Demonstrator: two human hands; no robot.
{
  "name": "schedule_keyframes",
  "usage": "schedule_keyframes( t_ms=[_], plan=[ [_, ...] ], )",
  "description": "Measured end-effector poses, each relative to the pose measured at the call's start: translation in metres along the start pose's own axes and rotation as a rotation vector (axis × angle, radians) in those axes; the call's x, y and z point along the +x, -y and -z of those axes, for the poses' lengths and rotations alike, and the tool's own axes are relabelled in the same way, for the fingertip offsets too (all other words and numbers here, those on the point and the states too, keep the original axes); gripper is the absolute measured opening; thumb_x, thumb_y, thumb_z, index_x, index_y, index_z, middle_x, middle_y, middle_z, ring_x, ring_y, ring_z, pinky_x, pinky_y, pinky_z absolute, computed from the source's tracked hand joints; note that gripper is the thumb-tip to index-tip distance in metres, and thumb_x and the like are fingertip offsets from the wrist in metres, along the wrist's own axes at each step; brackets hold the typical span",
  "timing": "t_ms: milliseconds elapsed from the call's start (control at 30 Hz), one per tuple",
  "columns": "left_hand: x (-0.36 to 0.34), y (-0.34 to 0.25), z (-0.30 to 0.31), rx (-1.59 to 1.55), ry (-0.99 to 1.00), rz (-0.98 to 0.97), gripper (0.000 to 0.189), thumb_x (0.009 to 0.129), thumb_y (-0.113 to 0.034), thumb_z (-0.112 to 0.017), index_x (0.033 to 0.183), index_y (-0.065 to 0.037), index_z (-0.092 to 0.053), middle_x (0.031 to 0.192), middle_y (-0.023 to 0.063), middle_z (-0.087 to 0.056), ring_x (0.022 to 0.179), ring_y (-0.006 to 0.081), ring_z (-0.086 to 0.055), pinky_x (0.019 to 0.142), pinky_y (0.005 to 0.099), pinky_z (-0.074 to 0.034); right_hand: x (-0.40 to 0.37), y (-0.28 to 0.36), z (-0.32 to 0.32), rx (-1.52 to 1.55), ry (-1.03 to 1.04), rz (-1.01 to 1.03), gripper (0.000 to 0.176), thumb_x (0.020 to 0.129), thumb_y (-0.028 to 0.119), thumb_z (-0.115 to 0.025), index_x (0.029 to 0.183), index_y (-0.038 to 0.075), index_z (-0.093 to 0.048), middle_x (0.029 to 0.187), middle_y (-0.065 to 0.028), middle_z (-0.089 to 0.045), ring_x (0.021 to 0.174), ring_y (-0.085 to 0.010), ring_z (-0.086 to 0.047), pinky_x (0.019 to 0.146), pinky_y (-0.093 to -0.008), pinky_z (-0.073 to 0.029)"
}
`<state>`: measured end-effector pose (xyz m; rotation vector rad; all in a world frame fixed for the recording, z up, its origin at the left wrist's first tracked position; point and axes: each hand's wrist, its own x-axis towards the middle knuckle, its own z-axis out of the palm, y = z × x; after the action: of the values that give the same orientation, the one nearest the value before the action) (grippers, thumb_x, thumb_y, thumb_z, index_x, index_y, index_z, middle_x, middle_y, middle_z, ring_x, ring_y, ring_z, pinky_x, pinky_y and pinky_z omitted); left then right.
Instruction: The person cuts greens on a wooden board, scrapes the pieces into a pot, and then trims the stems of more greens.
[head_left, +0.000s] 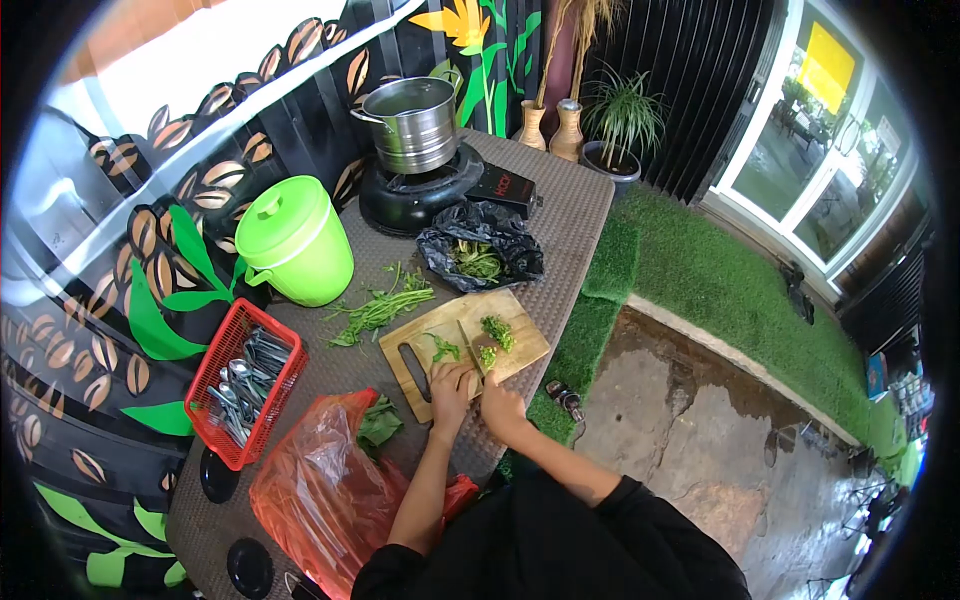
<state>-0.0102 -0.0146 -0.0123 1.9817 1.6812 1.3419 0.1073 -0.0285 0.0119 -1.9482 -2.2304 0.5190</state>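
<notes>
A wooden cutting board (524, 346) lies on the table, with two small piles of chopped greens (497, 332) on its right part. My right hand (503, 408) is closed around the handle of a knife (468, 343), whose blade rests on the board beside the chopped pieces. Just left of the blade, my left hand (454, 388) presses with bent fingers on green stems, and some leaves (441, 347) stick out beyond its fingertips. The stems under the fingers are mostly hidden. Loose leafy stems (385, 308) lie behind the board.
Behind the board sits a black plastic bag (520, 262) of greens. A steel pot (415, 125) stands on a black stove (405, 200). Leftward are a green lidded bucket (300, 245), a red cutlery basket (222, 352) and a red plastic bag (325, 480).
</notes>
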Motion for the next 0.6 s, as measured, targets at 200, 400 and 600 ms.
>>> schedule_keyframes(
  t_ms=[200, 400, 600],
  plan=[
    [0.0, -0.005, 0.001, -0.027, -0.001, -0.012, 0.011, 0.077, -0.006, -0.063, 0.086, 0.0, -0.067, 0.085, 0.0118, -0.062, 0.088, 0.0288, -0.052, 0.08, 0.0388, -0.042, 0.022, -0.003, 0.017, 0.06, 0.024, 0.061, 0.031, 0.084, 0.012, -0.046, 0.108, -0.005, -0.038, 0.074, -0.0229, -0.064, 0.071, -0.0371, -0.066, 0.058, -0.0427, -0.054],
    [-0.001, -0.007, 0.002, -0.021, 0.007, 0.076, 0.03, 0.078, -0.005, -0.062, 0.108, -0.002, -0.06, 0.088, 0.0107, -0.062, 0.093, 0.0274, -0.054, 0.084, 0.0372, -0.042, 0.004, 0.005, 0.0, 0.1, 0.054, -0.074, 0.041, 0.083, 0.014, -0.048, 0.116, -0.008, -0.035, 0.078, -0.025, -0.064, 0.071, -0.0374, -0.066, 0.06, -0.045, -0.053],
    [-0.003, -0.004, 0.0, -0.012, 0.001, 0.088, 0.032, 0.08, -0.005, -0.061, 0.111, -0.005, -0.056, 0.088, 0.0108, -0.062, 0.09, 0.0293, -0.057, 0.084, 0.0383, -0.041, 0.02, -0.004, 0.013, 0.055, 0.07, 0.091, 0.037, 0.084, 0.013, -0.046, 0.115, -0.005, -0.036, 0.078, -0.0241, -0.064, 0.072, -0.0375, -0.066, 0.061, -0.0452, -0.054]
  ],
)
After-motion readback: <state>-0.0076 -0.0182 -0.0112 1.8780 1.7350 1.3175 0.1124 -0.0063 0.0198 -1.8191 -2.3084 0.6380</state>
